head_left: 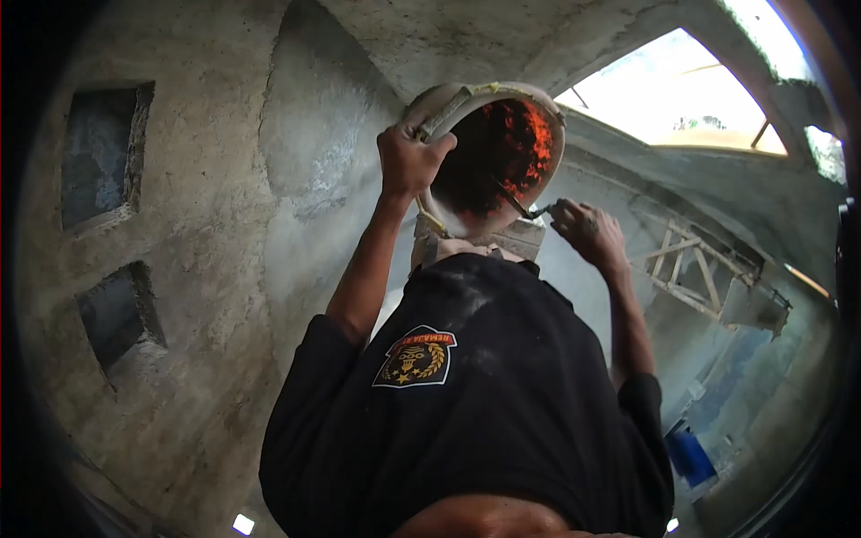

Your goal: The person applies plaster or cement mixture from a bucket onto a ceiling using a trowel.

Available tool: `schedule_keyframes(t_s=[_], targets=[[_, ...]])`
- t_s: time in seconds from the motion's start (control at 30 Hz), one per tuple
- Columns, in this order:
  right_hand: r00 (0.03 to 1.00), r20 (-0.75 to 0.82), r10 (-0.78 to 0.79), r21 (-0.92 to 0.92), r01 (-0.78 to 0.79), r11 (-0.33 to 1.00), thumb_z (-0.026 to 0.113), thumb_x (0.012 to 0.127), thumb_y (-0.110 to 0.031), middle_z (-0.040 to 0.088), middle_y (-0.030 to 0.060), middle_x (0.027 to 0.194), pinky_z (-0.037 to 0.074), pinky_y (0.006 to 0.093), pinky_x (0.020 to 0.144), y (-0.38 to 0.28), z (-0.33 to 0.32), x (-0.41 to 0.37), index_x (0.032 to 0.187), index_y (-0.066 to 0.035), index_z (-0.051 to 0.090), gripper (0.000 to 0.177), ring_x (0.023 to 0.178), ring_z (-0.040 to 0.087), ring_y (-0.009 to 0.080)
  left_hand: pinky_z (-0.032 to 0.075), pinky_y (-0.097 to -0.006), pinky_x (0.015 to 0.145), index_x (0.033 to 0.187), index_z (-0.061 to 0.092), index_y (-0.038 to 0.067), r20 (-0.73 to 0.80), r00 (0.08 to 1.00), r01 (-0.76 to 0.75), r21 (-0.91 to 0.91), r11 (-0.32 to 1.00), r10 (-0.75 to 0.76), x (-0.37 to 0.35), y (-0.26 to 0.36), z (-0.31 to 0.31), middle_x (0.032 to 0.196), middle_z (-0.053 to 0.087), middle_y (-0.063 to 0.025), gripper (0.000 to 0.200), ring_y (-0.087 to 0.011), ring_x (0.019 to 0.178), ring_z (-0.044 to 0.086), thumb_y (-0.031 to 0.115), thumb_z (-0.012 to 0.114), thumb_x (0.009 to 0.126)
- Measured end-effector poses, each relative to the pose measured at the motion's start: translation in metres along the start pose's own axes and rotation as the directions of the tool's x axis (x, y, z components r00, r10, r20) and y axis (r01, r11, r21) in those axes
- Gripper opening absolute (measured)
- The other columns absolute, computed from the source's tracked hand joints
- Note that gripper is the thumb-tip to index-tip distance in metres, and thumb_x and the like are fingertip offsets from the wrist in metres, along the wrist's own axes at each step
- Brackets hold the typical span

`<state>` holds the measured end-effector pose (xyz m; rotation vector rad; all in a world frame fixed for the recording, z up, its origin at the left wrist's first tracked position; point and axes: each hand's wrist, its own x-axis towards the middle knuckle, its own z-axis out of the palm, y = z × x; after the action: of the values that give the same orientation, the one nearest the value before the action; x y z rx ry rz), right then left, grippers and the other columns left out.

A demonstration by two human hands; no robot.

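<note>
A round, mortar-smeared bucket (558, 148) is tilted so that its mouth faces me. Its inside is dark, with bright orange-red patches on the right. My left hand (413, 161) is closed on the bucket's left rim, beside a pale strip (446, 111) along the edge. At the lower right of the mouth, my right hand (587, 231) is closed round the handle of a small trowel (516, 199). Its thin blade reaches into the bucket. What the blade touches inside is too dark to make out.
Below the bucket sits a grey block (527, 235). A rough plastered wall (206, 224) with two square recesses stands on the left. On the right are a bright opening (673, 90), a wooden frame (691, 264) and a blue object (691, 457).
</note>
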<state>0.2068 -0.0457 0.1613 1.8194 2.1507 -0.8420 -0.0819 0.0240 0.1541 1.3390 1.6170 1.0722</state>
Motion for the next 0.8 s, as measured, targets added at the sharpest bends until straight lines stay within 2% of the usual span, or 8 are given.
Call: schedule_keyframes(t_s=[0.17, 0.23, 0.5, 0.57, 0.6, 0.63, 0.7, 0.8], targets=[[0.996, 0.067, -0.058, -0.094, 0.064, 0.994, 0.054, 0.086, -0.032, 0.065, 0.0121, 0.087, 0.05, 0.0432, 0.064, -0.009, 0.002, 0.036, 0.106, -0.019, 0.062, 0.025, 0.079, 0.063, 0.0311, 0.044, -0.0253, 0.056, 0.082, 0.067, -0.002, 0.049, 0.999, -0.023, 0.036, 0.999, 0.021, 0.005, 0.004, -0.005, 0.065, 0.06, -0.0001, 0.022, -0.0061, 0.06, 0.05, 0.013, 0.071, 0.067], [0.998, 0.021, -0.057, -0.093, 0.058, 0.994, 0.052, 0.085, -0.031, 0.064, 0.0123, 0.076, 0.051, 0.0424, 0.061, -0.017, 0.002, 0.047, 0.102, -0.023, 0.063, 0.021, 0.071, 0.065, 0.0303, 0.041, -0.0234, 0.053, 0.078, 0.065, -0.002, 0.096, 0.995, 0.013, 0.121, 0.993, -0.025, 0.006, 0.01, -0.012, 0.062, 0.057, 0.0024, 0.019, -0.0044, 0.059, 0.047, 0.012, 0.071, 0.068], [0.992, -0.019, -0.121, 0.04, 0.122, 0.992, 0.054, 0.084, -0.023, 0.065, 0.0138, 0.077, 0.053, 0.0432, 0.062, -0.032, 0.007, 0.056, 0.098, -0.013, 0.064, 0.02, 0.071, 0.065, 0.0313, 0.032, -0.0234, 0.047, 0.06, 0.05, 0.003, 0.121, 0.977, -0.169, -0.038, 0.985, 0.173, -0.002, 0.023, -0.012, 0.056, 0.045, 0.0072, 0.023, -0.0027, 0.054, 0.039, 0.006, 0.071, 0.067], [0.918, -0.148, -0.367, 0.064, 0.379, 0.923, 0.054, 0.085, -0.022, 0.065, 0.0136, 0.077, 0.053, 0.0435, 0.062, -0.016, 0.041, 0.07, 0.098, -0.013, 0.064, 0.019, 0.072, 0.064, 0.0315, 0.034, -0.0251, 0.046, 0.061, 0.053, 0.0, 0.12, 0.98, -0.152, -0.059, 0.987, 0.158, 0.004, 0.019, -0.014, 0.051, 0.044, 0.0042, 0.019, -0.0026, 0.052, 0.037, 0.009, 0.069, 0.066], [0.952, 0.092, -0.29, 0.058, 0.286, 0.956, 0.054, 0.086, -0.025, 0.058, 0.0105, 0.108, 0.052, 0.0408, 0.071, -0.036, 0.012, 0.061, 0.112, -0.017, 0.061, 0.028, 0.087, 0.06, 0.0292, 0.033, -0.024, 0.046, 0.059, 0.053, 0.001, 0.121, 0.982, -0.149, 0.001, 0.989, 0.148, 0.003, 0.029, -0.015, 0.052, 0.044, 0.0046, 0.019, -0.0025, 0.053, 0.037, 0.008, 0.069, 0.066], [0.954, 0.089, -0.286, 0.063, 0.282, 0.957, 0.054, 0.086, -0.025, 0.058, 0.0105, 0.108, 0.052, 0.0408, 0.071, -0.031, 0.017, 0.063, 0.112, -0.017, 0.061, 0.028, 0.087, 0.06, 0.0292, 0.033, -0.024, 0.046, 0.059, 0.053, 0.001, 0.128, 0.98, -0.152, 0.003, 0.988, 0.15, 0.005, 0.027, -0.014, 0.052, 0.044, 0.0046, 0.019, -0.0025, 0.053, 0.037, 0.008, 0.069, 0.066], [0.781, -0.235, -0.579, 0.129, 0.615, 0.778, 0.053, 0.086, -0.022, 0.063, 0.0145, 0.095, 0.052, 0.0415, 0.072, -0.022, 0.029, 0.07, 0.108, -0.014, 0.064, 0.025, 0.081, 0.063, 0.0314, 0.034, -0.023, 0.048, 0.059, 0.053, 0.001, 0.139, 0.976, -0.153, -0.109, 0.982, 0.167, 0.008, 0.023, -0.017, 0.054, 0.046, 0.0052, 0.018, -0.0024, 0.054, 0.039, 0.007, 0.069, 0.066], [0.87, -0.068, -0.487, 0.273, 0.486, 0.83, 0.053, 0.087, -0.022, 0.061, 0.0148, 0.103, 0.051, 0.0409, 0.076, -0.023, 0.028, 0.072, 0.111, -0.014, 0.063, 0.028, 0.085, 0.062, 0.0315, 0.037, -0.0224, 0.05, 0.067, 0.06, 0.0, 0.128, 0.986, -0.078, -0.201, 0.976, 0.105, 0.011, 0.032, -0.023, 0.06, 0.054, 0.0043, 0.011, -0.0036, 0.055, 0.046, 0.005, 0.07, 0.067]])
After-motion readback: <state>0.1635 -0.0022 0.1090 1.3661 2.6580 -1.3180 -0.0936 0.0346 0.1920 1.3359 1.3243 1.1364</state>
